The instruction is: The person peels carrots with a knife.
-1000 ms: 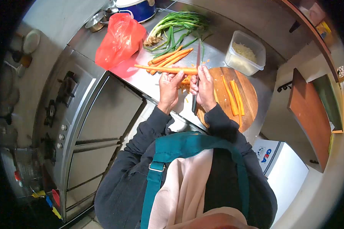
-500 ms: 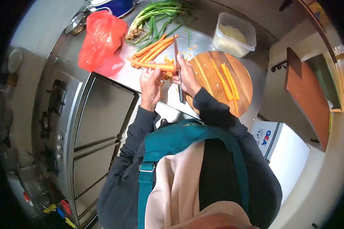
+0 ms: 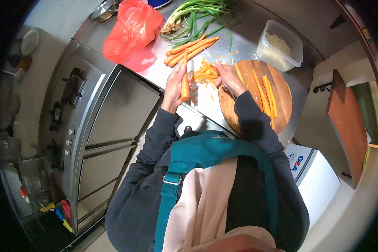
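Observation:
My left hand (image 3: pixel 171 87) is wrapped round a carrot (image 3: pixel 185 87), held upright with its thick end toward me. My right hand (image 3: pixel 231 78) is closed on a knife (image 3: pixel 207 53); its thin blade points away from me, and most of the handle is hidden in the palm. Between my hands lies a pile of orange peelings (image 3: pixel 206 73) on the counter. Several whole carrots (image 3: pixel 194 50) lie just beyond my left hand. Peeled carrots (image 3: pixel 266 98) rest on the round wooden board (image 3: pixel 284 90) beside my right wrist.
Green onions (image 3: pixel 197 12) lie at the back, beside a red plastic bag (image 3: pixel 133 31). At the back right stands a clear container (image 3: pixel 280 48) of pale shreds. A stove (image 3: pixel 73 88) is on the left and a white appliance (image 3: pixel 319 176) on the right.
The carrot has turned from lying crosswise to upright in my left hand. My right hand and the knife have moved away from it, uncovering the peelings. The camera view has shifted.

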The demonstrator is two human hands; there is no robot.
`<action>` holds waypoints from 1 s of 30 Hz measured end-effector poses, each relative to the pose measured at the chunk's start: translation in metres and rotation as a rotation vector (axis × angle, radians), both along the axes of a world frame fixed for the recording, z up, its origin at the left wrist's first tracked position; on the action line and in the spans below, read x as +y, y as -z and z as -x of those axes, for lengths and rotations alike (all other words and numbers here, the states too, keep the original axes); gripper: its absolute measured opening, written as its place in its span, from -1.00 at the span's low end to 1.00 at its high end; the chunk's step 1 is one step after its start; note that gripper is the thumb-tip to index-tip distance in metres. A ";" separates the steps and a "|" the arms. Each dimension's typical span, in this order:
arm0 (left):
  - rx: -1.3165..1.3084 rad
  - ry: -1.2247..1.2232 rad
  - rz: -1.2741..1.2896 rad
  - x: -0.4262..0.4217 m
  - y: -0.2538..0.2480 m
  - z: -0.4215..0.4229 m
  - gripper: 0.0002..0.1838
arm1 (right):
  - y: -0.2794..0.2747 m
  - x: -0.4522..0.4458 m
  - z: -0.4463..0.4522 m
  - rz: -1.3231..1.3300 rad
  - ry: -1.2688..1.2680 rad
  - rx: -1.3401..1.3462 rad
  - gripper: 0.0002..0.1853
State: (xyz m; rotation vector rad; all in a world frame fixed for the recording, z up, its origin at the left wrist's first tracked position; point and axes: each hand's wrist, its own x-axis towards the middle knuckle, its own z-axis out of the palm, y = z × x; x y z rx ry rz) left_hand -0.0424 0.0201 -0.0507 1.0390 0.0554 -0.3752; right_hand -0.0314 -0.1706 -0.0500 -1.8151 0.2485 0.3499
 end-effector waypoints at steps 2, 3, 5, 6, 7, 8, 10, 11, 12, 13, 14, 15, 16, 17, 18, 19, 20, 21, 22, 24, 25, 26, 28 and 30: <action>-0.086 0.027 -0.112 0.005 0.003 -0.002 -0.52 | 0.031 -0.006 -0.020 0.087 -0.036 -0.106 -0.53; -0.086 0.026 -0.112 0.005 0.003 -0.003 -0.52 | 0.026 -0.004 -0.022 0.176 -0.067 -0.211 -0.52; -0.058 0.034 0.110 0.007 0.002 -0.005 -0.55 | 0.015 -0.006 -0.020 0.222 -0.070 -0.123 -0.52; -0.089 0.096 0.161 0.009 -0.001 -0.006 -0.58 | 0.011 -0.006 -0.020 0.199 -0.054 -0.072 -0.50; -0.091 0.090 0.161 0.010 -0.004 -0.005 -0.58 | 0.006 -0.004 -0.021 0.176 -0.041 -0.022 -0.47; -0.042 0.060 0.160 0.010 -0.006 -0.004 -0.59 | 0.001 -0.004 -0.021 0.209 -0.059 0.022 -0.40; 0.020 -0.004 0.163 0.007 -0.012 0.000 -0.62 | 0.018 -0.005 -0.033 0.333 -0.070 -0.085 -0.38; 0.024 -0.011 0.163 0.009 -0.008 -0.001 -0.62 | 0.028 -0.009 -0.037 0.422 -0.069 -0.206 -0.38; 0.026 -0.003 0.200 0.010 -0.004 -0.004 -0.62 | 0.029 -0.009 -0.039 0.521 -0.060 -0.325 -0.39; 0.026 0.006 0.238 0.012 -0.001 -0.005 -0.61 | 0.030 -0.011 -0.039 0.520 -0.064 -0.324 -0.39; 0.026 -0.021 0.209 0.011 0.002 -0.005 -0.60 | 0.031 -0.012 -0.040 0.497 -0.091 -0.355 -0.37; 0.027 -0.024 0.210 0.010 0.003 -0.004 -0.60 | 0.028 -0.012 -0.038 0.474 -0.118 -0.386 -0.35; 0.049 -0.083 0.164 0.008 0.003 -0.004 -0.60 | 0.019 -0.010 -0.032 0.474 -0.121 -0.385 -0.35; 0.070 -0.142 0.118 0.006 0.004 -0.004 -0.60 | 0.010 -0.007 -0.023 0.432 -0.126 -0.396 -0.34; 0.072 -0.145 0.119 0.006 0.004 -0.005 -0.60 | 0.002 -0.003 -0.012 0.390 -0.130 -0.405 -0.33; 0.055 -0.120 0.146 0.005 0.003 -0.005 -0.60 | -0.003 0.000 -0.003 0.391 -0.132 -0.400 -0.33; 0.038 -0.094 0.174 0.005 0.002 -0.005 -0.60 | -0.006 0.002 0.005 0.372 -0.165 -0.346 -0.32; 0.042 -0.093 0.175 0.003 0.001 -0.004 -0.60 | -0.010 0.003 0.012 0.354 -0.197 -0.291 -0.31; 0.052 -0.062 0.198 0.002 0.000 -0.003 -0.58 | -0.014 0.001 0.017 0.358 -0.238 -0.234 -0.26; 0.058 -0.020 0.258 -0.004 -0.008 0.001 -0.59 | -0.011 0.001 0.026 0.334 -0.150 -0.341 -0.32; 0.059 -0.021 0.260 -0.007 -0.009 0.002 -0.59 | -0.011 0.001 0.030 0.304 -0.059 -0.451 -0.37; 0.060 -0.023 0.246 -0.010 -0.010 0.003 -0.61 | -0.012 0.001 0.035 0.305 -0.060 -0.450 -0.37; 0.045 -0.054 0.191 -0.019 -0.011 0.006 -0.68 | -0.027 0.007 0.049 0.095 -0.108 -0.680 -0.51; 0.083 -0.040 0.222 -0.024 -0.011 0.007 -0.70 | -0.028 0.008 0.058 0.188 -0.199 -0.732 -0.53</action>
